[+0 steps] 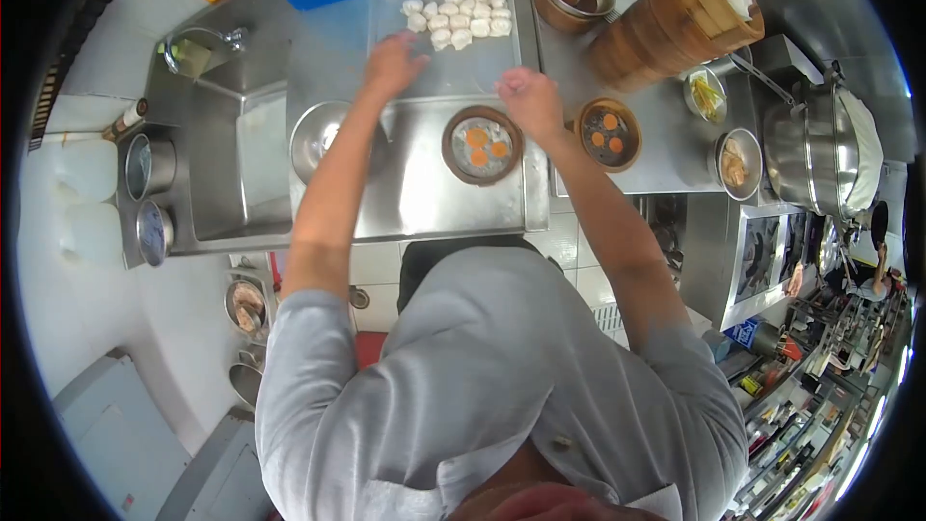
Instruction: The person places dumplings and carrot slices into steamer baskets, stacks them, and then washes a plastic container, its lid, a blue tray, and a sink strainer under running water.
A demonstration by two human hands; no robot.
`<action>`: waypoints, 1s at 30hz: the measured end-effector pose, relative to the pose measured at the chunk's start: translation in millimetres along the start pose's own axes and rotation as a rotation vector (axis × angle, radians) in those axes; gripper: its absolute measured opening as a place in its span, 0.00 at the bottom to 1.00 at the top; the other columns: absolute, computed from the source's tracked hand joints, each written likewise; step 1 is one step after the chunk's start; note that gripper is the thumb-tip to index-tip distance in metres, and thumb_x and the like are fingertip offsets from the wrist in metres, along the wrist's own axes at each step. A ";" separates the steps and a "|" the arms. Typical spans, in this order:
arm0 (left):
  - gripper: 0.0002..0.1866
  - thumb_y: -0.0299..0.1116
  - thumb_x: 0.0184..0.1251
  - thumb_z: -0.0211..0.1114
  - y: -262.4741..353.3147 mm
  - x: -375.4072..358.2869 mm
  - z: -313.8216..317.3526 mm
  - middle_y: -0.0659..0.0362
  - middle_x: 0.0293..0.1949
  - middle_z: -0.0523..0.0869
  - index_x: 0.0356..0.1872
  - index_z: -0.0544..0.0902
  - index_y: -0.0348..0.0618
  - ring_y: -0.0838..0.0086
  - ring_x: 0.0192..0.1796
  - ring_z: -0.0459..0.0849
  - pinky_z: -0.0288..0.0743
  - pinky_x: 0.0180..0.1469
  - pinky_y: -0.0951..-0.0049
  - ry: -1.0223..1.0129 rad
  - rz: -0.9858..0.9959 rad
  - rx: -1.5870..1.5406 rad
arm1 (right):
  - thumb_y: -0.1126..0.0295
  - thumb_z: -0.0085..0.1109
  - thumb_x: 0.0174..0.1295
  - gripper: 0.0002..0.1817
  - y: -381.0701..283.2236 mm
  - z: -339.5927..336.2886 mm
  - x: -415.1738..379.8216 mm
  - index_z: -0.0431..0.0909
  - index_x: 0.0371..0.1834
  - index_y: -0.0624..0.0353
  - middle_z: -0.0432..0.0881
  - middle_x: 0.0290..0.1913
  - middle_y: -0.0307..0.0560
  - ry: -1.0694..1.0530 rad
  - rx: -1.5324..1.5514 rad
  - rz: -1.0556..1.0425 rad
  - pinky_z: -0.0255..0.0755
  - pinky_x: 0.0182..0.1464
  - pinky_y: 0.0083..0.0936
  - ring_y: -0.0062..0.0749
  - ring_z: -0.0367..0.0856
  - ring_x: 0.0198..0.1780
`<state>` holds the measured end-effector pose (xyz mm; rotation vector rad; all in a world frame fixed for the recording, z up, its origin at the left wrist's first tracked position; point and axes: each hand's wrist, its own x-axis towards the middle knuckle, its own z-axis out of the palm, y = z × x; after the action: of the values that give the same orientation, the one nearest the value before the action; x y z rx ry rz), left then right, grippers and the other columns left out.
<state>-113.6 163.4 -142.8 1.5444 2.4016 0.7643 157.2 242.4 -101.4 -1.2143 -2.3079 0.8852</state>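
Several white dumplings (458,15) sit grouped on a translucent plastic tray (386,19). My left hand (394,66) reaches over the tray's left part, fingers apart, just short of the dumplings. At the tray's front right corner, my right hand (529,96) has its fingers curled together; anything inside them is hidden. Below it stands a round bamboo steamer (450,162) with several orange discs on a pale liner. A second small steamer (630,159), right of my right wrist, holds orange discs too.
A steel bowl (307,150) stands beside my left forearm, with a sink (207,193) further left. Stacked bamboo steamers (637,43) lean at the back right, near a pot with a spoon (558,14). Small food bowls (743,191) and a large steel pot (796,159) are at right.
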 end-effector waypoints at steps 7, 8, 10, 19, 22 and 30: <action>0.25 0.39 0.57 0.76 19.9 52.6 42.0 0.47 0.50 0.87 0.56 0.82 0.48 0.55 0.59 0.84 0.79 0.58 0.56 -0.136 -0.086 0.123 | 0.52 0.72 0.58 0.23 -27.2 46.7 74.5 0.80 0.48 0.55 0.88 0.44 0.49 -0.141 -0.270 0.073 0.80 0.53 0.44 0.48 0.87 0.52; 0.25 0.39 0.58 0.75 18.7 54.0 44.2 0.47 0.50 0.88 0.56 0.82 0.48 0.55 0.58 0.85 0.79 0.58 0.57 -0.142 -0.072 0.129 | 0.52 0.72 0.58 0.23 -28.2 55.5 80.6 0.79 0.48 0.55 0.88 0.44 0.49 -0.126 -0.283 0.080 0.80 0.53 0.44 0.48 0.86 0.52; 0.23 0.40 0.58 0.75 15.5 61.6 45.8 0.47 0.49 0.88 0.55 0.82 0.47 0.55 0.57 0.86 0.80 0.57 0.56 -0.206 -0.085 0.114 | 0.52 0.72 0.58 0.23 -30.0 70.5 92.8 0.79 0.48 0.55 0.87 0.43 0.50 -0.096 -0.308 0.085 0.80 0.53 0.46 0.49 0.86 0.53; 0.21 0.44 0.59 0.69 -3.3 55.5 -6.7 0.47 0.50 0.89 0.48 0.86 0.42 0.56 0.54 0.87 0.81 0.56 0.55 -0.751 -0.212 0.029 | 0.57 0.70 0.58 0.25 -22.4 91.3 98.2 0.75 0.55 0.53 0.84 0.54 0.54 -0.129 -0.440 -0.038 0.80 0.57 0.45 0.51 0.84 0.58; 0.24 0.46 0.58 0.71 -18.0 48.2 3.0 0.45 0.51 0.87 0.51 0.85 0.41 0.55 0.55 0.87 0.81 0.56 0.54 -0.584 -0.075 0.120 | 0.62 0.69 0.56 0.24 -23.9 95.3 96.5 0.75 0.55 0.53 0.83 0.53 0.53 -0.194 -0.419 -0.144 0.79 0.57 0.45 0.50 0.83 0.58; 0.21 0.42 0.58 0.69 1.0 25.5 15.9 0.43 0.54 0.85 0.50 0.86 0.42 0.50 0.57 0.85 0.81 0.59 0.56 -0.347 -0.076 0.239 | 0.68 0.69 0.50 0.23 -21.4 92.1 95.2 0.82 0.53 0.53 0.84 0.51 0.52 -0.176 -0.303 -0.286 0.78 0.58 0.43 0.51 0.82 0.56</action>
<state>-117.4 191.5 -152.8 1.5083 2.3328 0.1776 37.8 280.3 -149.5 -0.9086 -2.7465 0.5764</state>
